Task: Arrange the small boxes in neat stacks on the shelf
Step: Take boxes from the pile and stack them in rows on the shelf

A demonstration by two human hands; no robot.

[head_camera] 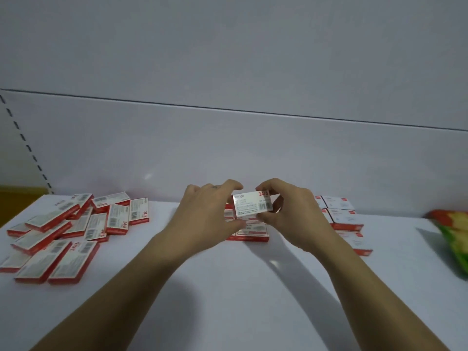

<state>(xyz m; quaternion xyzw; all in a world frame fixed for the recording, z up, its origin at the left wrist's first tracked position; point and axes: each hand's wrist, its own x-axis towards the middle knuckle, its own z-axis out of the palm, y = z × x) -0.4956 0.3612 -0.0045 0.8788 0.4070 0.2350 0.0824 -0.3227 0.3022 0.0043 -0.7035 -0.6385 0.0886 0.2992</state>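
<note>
Both hands hold one small red-and-white box (252, 204) just above a low stack of like boxes (249, 233) at the middle of the white shelf (228, 287). My left hand (207, 216) grips its left end, thumb below and fingers over the top. My right hand (288, 214) pinches its right end. A loose heap of several boxes (65, 231) lies at the left. Neat stacks (342, 216) stand at the right, partly hidden behind my right wrist.
A green, yellow and red packet (453, 239) lies at the shelf's right edge. The white back panel (228, 148) rises right behind the boxes. A slotted upright (27, 148) runs down at the far left, with something yellow-brown (17, 196) beside it.
</note>
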